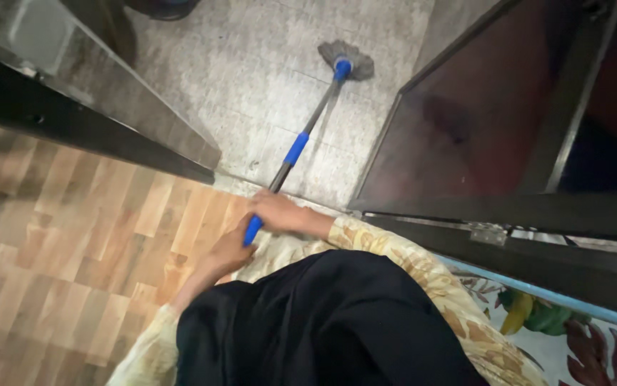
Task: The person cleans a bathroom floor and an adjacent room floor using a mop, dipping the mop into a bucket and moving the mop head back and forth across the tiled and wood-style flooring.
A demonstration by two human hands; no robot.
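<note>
— Black cloth [322, 329] fills the near foreground; just beyond it both hands clench the mop handle [301, 143], right hand [276, 211] above left hand [231, 249].

— And the mop head [346, 57]?

— Out on the grey tiled floor [251, 86], past the wood-pattern floor [58, 243]. Dark glass door [480, 114] to the right; its top is cut off.

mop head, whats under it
The mop head rests flat on grey tiled floor, past the doorway. The patch of tile right beneath its fibres is covered, so wet or dirty cannot be told. Both hands grip the handle: right hand above left hand.
</note>
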